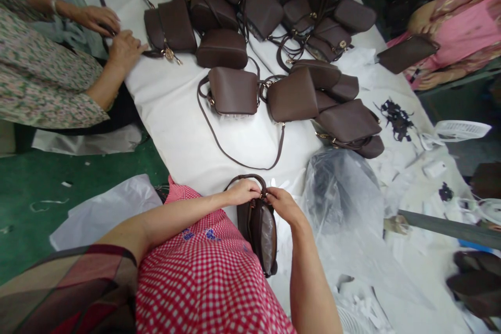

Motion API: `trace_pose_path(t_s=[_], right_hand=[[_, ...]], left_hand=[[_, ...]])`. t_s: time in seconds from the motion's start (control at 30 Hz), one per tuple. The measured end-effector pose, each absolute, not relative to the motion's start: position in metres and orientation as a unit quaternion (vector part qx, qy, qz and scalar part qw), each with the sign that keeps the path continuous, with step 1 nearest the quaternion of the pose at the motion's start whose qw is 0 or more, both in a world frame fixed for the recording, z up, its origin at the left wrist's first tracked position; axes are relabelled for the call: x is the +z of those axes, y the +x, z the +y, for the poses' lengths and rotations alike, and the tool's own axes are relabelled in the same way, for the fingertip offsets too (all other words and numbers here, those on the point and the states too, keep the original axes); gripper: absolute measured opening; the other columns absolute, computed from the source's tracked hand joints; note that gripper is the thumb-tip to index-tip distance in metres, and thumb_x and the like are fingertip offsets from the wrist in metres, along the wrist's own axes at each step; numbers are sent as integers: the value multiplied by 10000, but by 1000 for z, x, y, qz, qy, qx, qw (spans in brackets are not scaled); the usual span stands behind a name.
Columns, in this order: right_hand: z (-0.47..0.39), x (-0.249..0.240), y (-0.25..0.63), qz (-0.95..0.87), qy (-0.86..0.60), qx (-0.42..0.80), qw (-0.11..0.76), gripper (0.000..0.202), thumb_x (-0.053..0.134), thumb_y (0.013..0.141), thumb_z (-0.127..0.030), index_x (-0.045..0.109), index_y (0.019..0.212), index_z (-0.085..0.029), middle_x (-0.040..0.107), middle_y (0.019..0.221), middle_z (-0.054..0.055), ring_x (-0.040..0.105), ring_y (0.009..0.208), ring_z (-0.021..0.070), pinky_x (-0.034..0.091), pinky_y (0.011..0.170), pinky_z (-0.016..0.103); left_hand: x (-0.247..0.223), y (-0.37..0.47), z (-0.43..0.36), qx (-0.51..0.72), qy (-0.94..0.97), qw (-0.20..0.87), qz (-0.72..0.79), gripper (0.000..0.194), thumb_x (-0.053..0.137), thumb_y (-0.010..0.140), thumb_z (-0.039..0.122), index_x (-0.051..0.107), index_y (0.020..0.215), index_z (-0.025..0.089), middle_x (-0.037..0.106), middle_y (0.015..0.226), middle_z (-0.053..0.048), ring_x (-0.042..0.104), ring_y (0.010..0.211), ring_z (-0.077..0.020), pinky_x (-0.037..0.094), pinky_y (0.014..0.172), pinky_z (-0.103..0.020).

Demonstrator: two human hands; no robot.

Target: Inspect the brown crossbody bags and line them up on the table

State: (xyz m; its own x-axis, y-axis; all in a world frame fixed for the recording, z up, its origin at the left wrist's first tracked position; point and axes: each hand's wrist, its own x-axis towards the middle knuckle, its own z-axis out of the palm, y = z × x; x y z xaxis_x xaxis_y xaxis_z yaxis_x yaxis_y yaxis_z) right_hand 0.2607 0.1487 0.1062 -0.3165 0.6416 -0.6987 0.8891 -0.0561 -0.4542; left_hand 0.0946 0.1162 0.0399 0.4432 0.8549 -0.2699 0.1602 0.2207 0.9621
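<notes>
A dark brown handbag (257, 237) is held at the near edge of the white table (176, 130), against the red checked apron. Its top is open and something pale and shiny shows inside. My left hand (246, 191) is closed on the bag near the base of its looped handle. On the other side of that handle my right hand (282, 203) pinches the same spot, its fingertips close to the left ones. What small part the fingertips hold is too small to tell.
Brown bags (221, 48) are heaped across the far side. A strap loops in front of one bag (235, 91). Clear plastic (340, 193) lies right of my hands. Another person's hands (125, 52) are at the left; a person in pink (465, 26) sits at the right.
</notes>
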Motion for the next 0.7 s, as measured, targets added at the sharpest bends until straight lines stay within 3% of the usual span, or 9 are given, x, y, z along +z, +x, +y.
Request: trace_pose_path(t_s=[0.13,0.4,0.7], right_hand=[[148,111,256,674,579,-433,149,256,450,814,-147,701,857,-181,690,763,31,602,762,162,402,685,235],[144,121,255,682,594,-393,165,288,504,796,-133,742,948,-188,731,813,43,645,811,177,419,709,238],[130,125,248,709,606,-315,175,269,525,797,-103,740,925,-203,743,828,69,665,856,213,411,710,264]], left_hand=[[40,93,116,276,579,629,440,179,553,751,71,629,606,143,507,546,44,479,578,-96,350,583,-192],[36,95,113,270,582,655,398,103,606,742,87,690,723,143,616,662,21,551,646,-105,383,616,-182],[23,105,106,241,545,679,429,108,597,736,112,693,698,139,578,577,38,530,567,-105,383,562,-191]])
